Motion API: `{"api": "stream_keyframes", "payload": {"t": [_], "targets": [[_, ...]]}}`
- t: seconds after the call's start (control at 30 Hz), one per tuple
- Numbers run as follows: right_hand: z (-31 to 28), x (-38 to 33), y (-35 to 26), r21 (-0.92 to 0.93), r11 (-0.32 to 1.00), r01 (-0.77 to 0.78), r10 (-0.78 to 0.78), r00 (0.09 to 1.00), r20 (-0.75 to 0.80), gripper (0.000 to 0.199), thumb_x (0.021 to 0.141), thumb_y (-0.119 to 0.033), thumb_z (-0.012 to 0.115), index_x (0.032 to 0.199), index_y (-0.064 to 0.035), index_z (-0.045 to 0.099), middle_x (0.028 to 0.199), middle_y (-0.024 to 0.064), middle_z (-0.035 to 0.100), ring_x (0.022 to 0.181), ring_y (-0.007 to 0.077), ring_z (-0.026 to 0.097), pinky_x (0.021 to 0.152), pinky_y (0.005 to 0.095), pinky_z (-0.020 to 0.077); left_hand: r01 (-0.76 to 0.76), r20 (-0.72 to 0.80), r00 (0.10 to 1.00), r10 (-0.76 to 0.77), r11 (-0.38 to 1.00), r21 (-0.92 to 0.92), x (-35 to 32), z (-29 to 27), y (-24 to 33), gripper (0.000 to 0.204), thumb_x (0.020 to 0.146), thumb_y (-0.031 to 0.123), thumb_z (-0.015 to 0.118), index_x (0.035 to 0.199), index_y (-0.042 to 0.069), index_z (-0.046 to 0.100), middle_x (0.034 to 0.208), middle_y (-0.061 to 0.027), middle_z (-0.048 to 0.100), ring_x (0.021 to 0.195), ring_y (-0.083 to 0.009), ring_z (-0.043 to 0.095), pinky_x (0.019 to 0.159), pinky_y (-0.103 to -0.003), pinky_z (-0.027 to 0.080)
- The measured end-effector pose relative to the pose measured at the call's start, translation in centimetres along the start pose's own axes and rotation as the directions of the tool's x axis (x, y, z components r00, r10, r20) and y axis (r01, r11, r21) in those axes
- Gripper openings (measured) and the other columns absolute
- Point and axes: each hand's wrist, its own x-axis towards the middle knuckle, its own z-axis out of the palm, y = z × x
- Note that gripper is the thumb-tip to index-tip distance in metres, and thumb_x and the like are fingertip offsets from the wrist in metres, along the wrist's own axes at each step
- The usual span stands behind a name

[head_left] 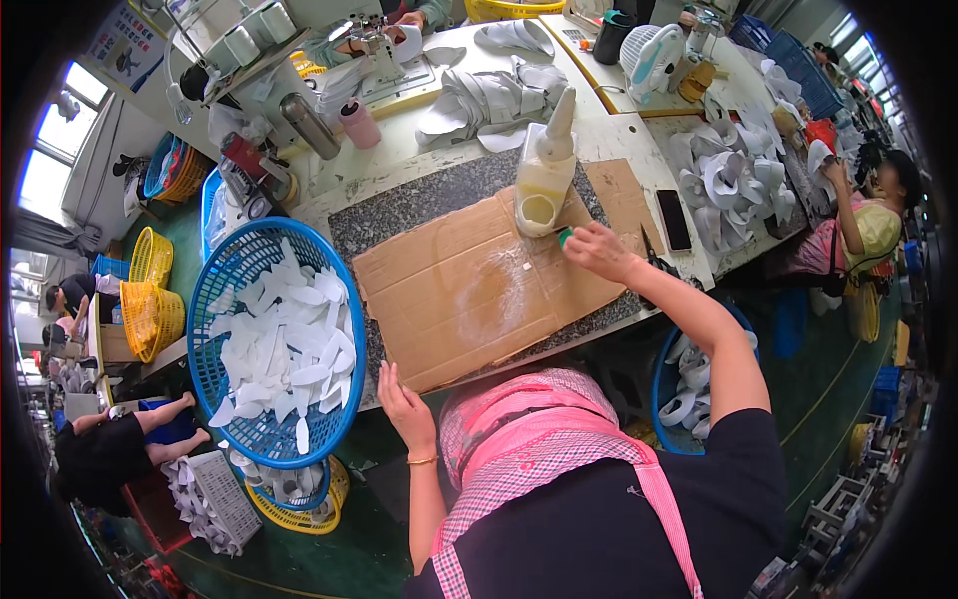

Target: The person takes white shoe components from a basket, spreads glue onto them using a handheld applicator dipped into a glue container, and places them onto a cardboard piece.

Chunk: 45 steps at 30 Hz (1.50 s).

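Right hand (pixel 597 250) fingers pinched together on a small green brush (pixel 565 237), only its tip showing past the fingertips. Brush sits just beside the white glue pot (pixel 538 212), pot open, yellowish inside, near the far edge of the cardboard sheet (pixel 469 290). Tall squeeze bottle (pixel 552 150) with pale yellow liquid and a cone nozzle stands right behind the pot. Cardboard is brown, creased, white glue smears mid-sheet, lying on a speckled stone slab (pixel 419 200). Left hand (pixel 401 404) open, fingers loose, holding nothing, at the near edge of the tabletop. Blue basket (pixel 225 275) of white cut pieces (pixel 284 349) overhangs the left edge.
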Motion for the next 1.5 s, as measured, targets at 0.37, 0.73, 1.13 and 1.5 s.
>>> {"api": "stream_keyframes", "payload": {"t": [0.37,0.73,1.13,1.5], "targets": [[-2.1,6.2,-22.8,0.467,0.852,-0.235,0.360,0.912,-0.197,0.028,0.081,-0.013,0.060,0.102,0.0047,0.067,0.081,0.0089,0.061,0.076,0.0212,0.061,0.073,0.0345,0.0476,-0.246,0.421,0.905,0.068,0.890,0.384,0.0,4.0,-4.3,0.060,0.095,0.007,0.051,0.153,0.007,0.037,0.159,-0.0105,0.038,0.147,-0.0344,0.028,0.117,-0.055,0.021],[0.7,-7.5,-12.1,0.609,0.003,-0.793,0.999,0.023,0.026,0.017,0.088,-0.012,0.069,0.090,0.0047,0.068,0.077,0.0219,0.065,0.069,0.0380,0.065,0.063,0.0418,0.0492,-0.161,0.359,0.930,0.070,0.960,0.229,1.8,3.1,-5.7,0.055,0.095,0.008,0.056,0.149,0.012,0.043,0.155,-0.0072,0.044,0.137,-0.0334,0.036,0.109,-0.053,0.028],[2.4,-9.3,-15.6,0.727,-0.252,-0.639,0.964,-0.229,0.134,0.009,0.093,-0.010,0.066,0.089,-0.0011,0.067,0.066,0.0062,0.066,0.057,0.0139,0.063,0.056,0.0304,0.0479,-0.185,0.370,0.922,0.112,0.968,0.170,1.4,3.1,-5.3,0.051,0.093,0.005,0.055,0.143,0.008,0.045,0.154,-0.0081,0.045,0.134,-0.0323,0.039,0.109,-0.051,0.029],[-1.7,4.3,1.8,0.796,0.112,-0.595,0.950,0.299,0.090,0.018,0.096,-0.013,0.064,0.108,-0.0032,0.055,0.077,0.0171,0.061,0.071,0.0286,0.064,0.066,0.0387,0.0484,0.039,0.226,0.971,-0.083,0.980,0.194,1.0,5.3,-2.5,0.053,0.091,0.003,0.055,0.142,0.007,0.044,0.136,-0.0047,0.057,0.124,-0.0291,0.045,0.104,-0.050,0.030]]}}
